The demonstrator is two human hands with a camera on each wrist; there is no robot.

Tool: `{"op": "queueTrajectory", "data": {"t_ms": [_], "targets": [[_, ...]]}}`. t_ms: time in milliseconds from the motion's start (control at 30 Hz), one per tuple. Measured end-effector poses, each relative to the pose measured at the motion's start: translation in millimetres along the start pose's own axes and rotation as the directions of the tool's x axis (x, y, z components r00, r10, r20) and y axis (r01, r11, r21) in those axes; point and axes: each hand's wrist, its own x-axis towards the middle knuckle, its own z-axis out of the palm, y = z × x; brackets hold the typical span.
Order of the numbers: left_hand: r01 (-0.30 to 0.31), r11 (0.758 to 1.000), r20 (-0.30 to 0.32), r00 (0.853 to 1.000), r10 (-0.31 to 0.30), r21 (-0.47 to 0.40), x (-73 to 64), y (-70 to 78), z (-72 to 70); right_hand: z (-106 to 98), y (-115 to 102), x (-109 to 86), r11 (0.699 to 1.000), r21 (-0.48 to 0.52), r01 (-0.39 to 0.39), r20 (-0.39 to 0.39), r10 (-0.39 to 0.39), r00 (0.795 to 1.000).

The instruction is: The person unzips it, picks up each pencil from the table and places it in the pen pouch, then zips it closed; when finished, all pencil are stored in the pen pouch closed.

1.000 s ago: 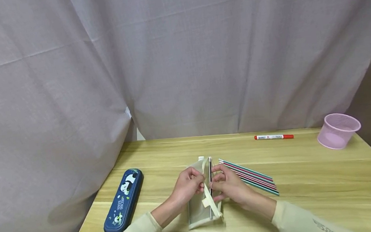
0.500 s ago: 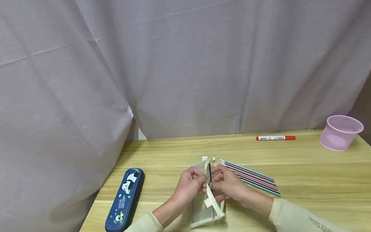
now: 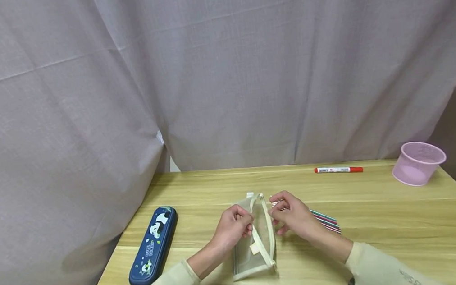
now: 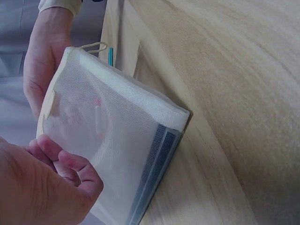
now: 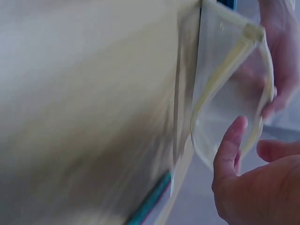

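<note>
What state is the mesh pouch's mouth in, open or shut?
Open: the mesh pouch shows its zipper edges spread apart in the head view, the left hand pinching one.

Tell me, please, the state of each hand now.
Left hand: closed, pinching the mesh pouch by its edge.
Right hand: open, holding nothing, beside the mesh pouch.

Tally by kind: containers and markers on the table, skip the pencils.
Pouch: 1
Panda case: 1
Pink basket: 1
Red-capped marker: 1
Total: 4
</note>
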Motion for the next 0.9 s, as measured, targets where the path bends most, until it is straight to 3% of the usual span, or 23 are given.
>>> {"op": "queueTrajectory", "data": {"t_ms": [400, 567, 800, 900], "targets": [[-0.002, 1.0, -0.002, 1.0, 0.002, 0.0, -0.5, -1.4, -1.8, -61.3, 7.5, 23.4, 0.99, -0.113, 0.08, -0.091, -0.09, 0.992], [0.002, 1.0, -0.004, 1.0, -0.002, -0.003, 0.3, -0.3, -3.2, -86.5, 17.0, 38.7, 0.988, -0.149, 0.028, -0.051, -0.036, 0.998], [0.001, 1.0, 0.003, 1.0, -0.001, -0.004, -0.7, 0.2, -5.0, -120.7, 39.6, 60.0, 0.974, -0.225, 0.008, 0.079, 0.01, 0.997], [0.004, 1.0, 0.003, 1.0, -0.004, -0.007, 1.9, 1.0, -6.0, -131.3, 49.0, 63.8, 0.979, -0.203, -0.003, 0.109, 0.025, 0.994]]}}
